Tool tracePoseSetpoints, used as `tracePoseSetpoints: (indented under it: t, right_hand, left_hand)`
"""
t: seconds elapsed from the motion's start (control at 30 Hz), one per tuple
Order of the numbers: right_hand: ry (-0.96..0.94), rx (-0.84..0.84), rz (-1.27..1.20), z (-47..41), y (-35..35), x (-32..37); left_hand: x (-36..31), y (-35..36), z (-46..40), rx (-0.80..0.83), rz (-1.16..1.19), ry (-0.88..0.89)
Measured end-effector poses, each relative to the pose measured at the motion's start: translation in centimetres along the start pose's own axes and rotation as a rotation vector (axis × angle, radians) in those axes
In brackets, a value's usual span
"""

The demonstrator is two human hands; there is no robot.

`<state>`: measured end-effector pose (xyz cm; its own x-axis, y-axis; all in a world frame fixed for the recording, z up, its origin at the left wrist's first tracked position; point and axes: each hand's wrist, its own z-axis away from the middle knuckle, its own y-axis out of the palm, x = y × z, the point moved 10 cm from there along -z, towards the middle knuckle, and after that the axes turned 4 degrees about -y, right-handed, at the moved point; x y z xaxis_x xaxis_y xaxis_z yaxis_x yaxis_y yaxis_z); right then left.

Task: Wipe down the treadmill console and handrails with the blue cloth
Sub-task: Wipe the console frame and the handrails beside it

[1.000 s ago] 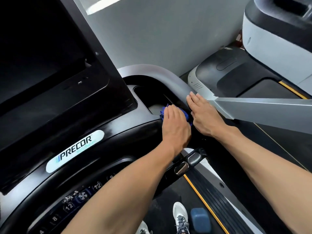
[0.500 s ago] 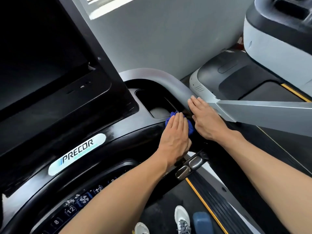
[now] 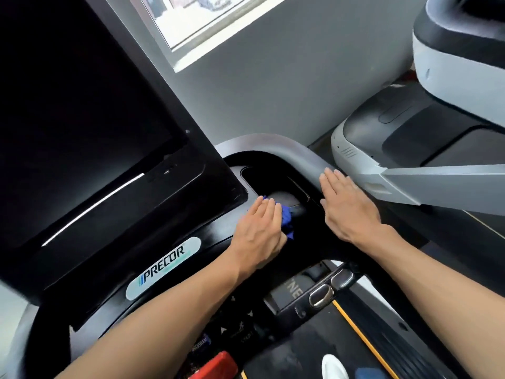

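Observation:
The black treadmill console (image 3: 175, 231) fills the left and centre, with a dark screen above and a PRECOR badge (image 3: 164, 268). My left hand (image 3: 259, 231) lies flat with straight fingers on the blue cloth (image 3: 285, 218), pressing it onto the console's glossy top beside the recessed tray (image 3: 276, 184). Only the cloth's right edge shows past my fingers. My right hand (image 3: 348, 206) rests flat and open on the console's right corner, its fingertips on the silver handrail (image 3: 287, 149). The two hands are apart.
The silver rail (image 3: 437, 184) runs off to the right. Metal grip sensors (image 3: 330, 288) sit on a lower bar below my hands. A red stop button (image 3: 216, 365) and a white shoe (image 3: 333, 365) show at the bottom. Another treadmill (image 3: 451, 64) stands at right.
My left hand has slid the cloth leftward along the console top, away from my right hand. The right hand stays on the rail corner. The camera tilted up.

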<state>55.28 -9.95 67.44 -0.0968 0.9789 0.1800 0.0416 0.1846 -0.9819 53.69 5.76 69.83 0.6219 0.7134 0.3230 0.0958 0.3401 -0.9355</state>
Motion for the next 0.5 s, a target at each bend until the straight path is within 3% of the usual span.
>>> tracePoseSetpoints:
  t: [0.3, 0.5]
  right_hand:
    - [0.02, -0.096, 0.029, -0.3, 0.0, 0.8]
    - [-0.009, -0.109, 0.062, -0.1, 0.0, 0.8]
  left_hand:
    - [7.5, -1.3, -3.6, 0.112, -0.3, -0.2]
    - [9.1, 0.0, -8.0, 0.342, -0.444, -0.258]
